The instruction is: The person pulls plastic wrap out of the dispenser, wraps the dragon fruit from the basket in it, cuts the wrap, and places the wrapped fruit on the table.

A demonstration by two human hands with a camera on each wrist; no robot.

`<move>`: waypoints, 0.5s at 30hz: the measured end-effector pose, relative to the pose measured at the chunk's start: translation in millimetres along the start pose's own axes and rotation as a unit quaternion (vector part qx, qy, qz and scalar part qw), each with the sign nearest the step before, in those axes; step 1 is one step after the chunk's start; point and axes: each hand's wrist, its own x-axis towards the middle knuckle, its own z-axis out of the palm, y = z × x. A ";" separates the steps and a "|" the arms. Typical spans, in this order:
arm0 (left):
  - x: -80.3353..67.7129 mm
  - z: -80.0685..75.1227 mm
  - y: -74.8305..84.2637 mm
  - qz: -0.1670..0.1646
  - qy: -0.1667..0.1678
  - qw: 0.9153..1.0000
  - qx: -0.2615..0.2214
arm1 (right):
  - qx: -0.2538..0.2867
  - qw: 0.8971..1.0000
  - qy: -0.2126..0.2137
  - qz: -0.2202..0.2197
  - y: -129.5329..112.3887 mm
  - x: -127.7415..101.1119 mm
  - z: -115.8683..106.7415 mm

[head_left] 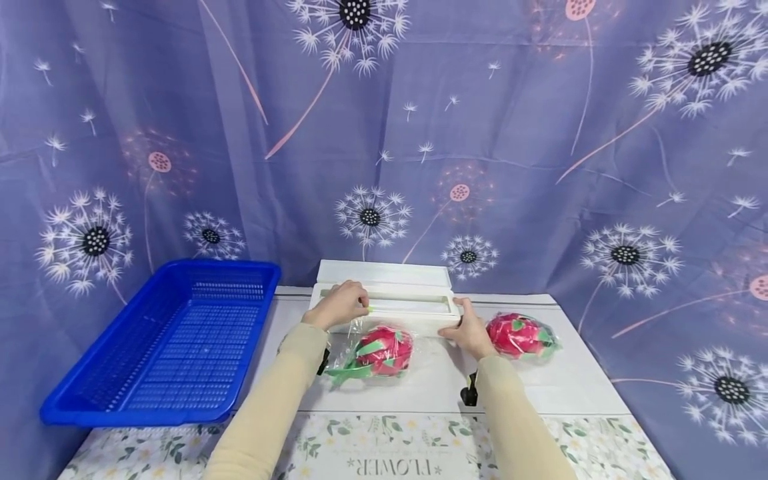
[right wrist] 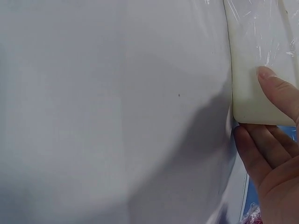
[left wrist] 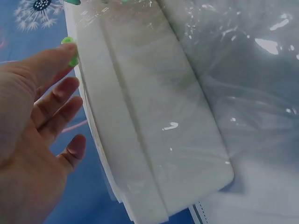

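White rectangular plastic cling-film dispenser [head_left: 384, 303] lies across the middle of the head view, at the far edge of the white table [head_left: 576, 380], its lid tipped back toward the dandelion-print curtain [head_left: 540, 133]. Left hand [head_left: 339, 305] rests on the dispenser's left end; in the left wrist view its fingers [left wrist: 58, 98] are loosely spread and nearly straight, the index tip touching a small green slider [left wrist: 71, 50] on the box edge, probably to run the cutter along the film. Right hand [head_left: 471, 331] sits at the right end; in the right wrist view the thumb [right wrist: 280, 93] presses flat on the corner while the other fingers lie together beneath, seemingly to steady the box. Just below the dispenser, at centre, a pink dragon fruit with green scales [head_left: 384, 350] lies under a sheet of clear film [head_left: 354, 333] drawn from the box. A second wrapped dragon fruit [head_left: 519, 335] lies just beside the right hand. At lower left a blue perforated plastic basket [head_left: 174, 340] overhangs the table.
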 end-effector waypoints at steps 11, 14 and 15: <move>-11.8 0.1 -14.0 -0.019 0.019 1.000 0.014 | -0.012 1.000 0.004 -0.012 2.9 -0.1 2.6; -12.3 -0.8 -16.8 -0.015 0.021 0.999 0.019 | -0.005 1.000 0.002 -0.011 1.6 0.1 1.4; -12.7 -0.6 -18.1 -0.013 0.024 0.999 0.020 | -0.004 1.000 0.002 -0.011 1.1 0.0 1.1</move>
